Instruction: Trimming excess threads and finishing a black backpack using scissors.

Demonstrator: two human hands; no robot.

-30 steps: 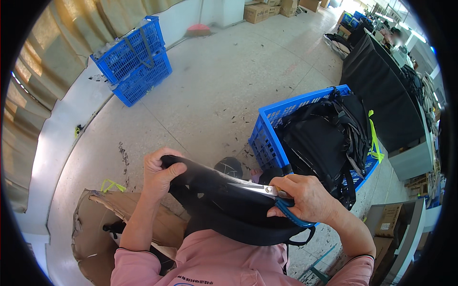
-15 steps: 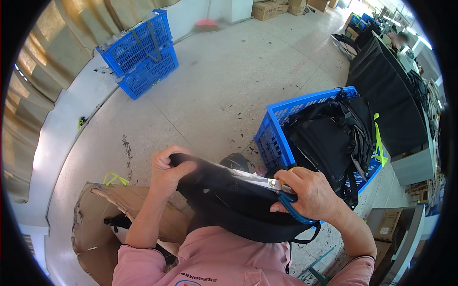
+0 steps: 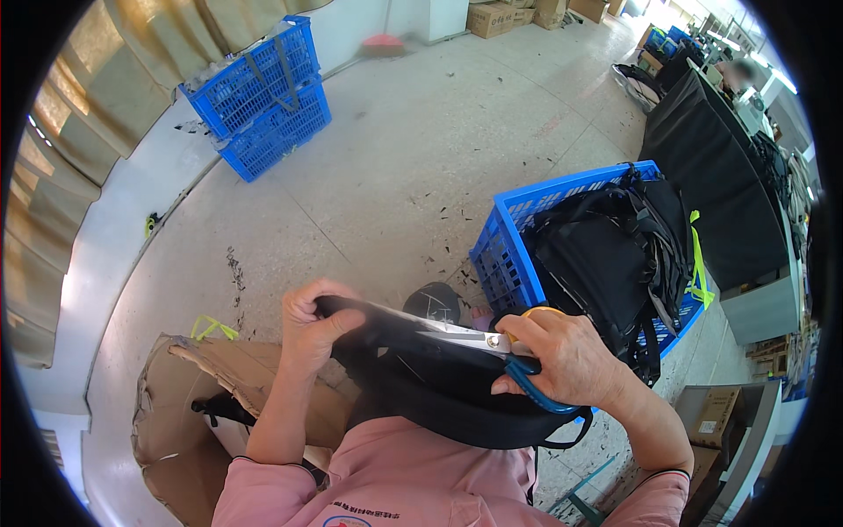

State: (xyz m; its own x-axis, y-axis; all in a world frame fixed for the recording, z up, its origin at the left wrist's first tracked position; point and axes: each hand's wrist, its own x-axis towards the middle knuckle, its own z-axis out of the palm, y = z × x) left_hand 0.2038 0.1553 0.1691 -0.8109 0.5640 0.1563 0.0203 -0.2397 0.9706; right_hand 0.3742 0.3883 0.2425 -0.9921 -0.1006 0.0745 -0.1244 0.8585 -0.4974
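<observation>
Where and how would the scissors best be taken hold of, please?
Probably by the scissors' handle loops, from the person's right: they lie that way, in the right hand, while the blades point left along the black fabric piece.

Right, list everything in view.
Fabric piece: 1, black, lower centre
Scissors: 1, silver, blue and yellow, at fabric's edge
Stacked crates: 2, blue, upper left
Large crate: 1, blue, right
Bags: uncountable, black, in large crate
Open carton: 1, brown, lower left
Far cartons: several, brown, top centre
Curtain: 1, tan, upper left
Neon strips: at least 2, yellow-green, both sides
Broom-like item: 1, red, top centre
Draped table: 1, black, right
Shelf: 1, grey, lower right
Scraps: many, dark, on floor
Co-worker: 1, blurred, upper right
Left hand: 1, bare, pinching fabric
Right hand: 1, bare, on scissors
Shirt: 1, pink, bottom
</observation>
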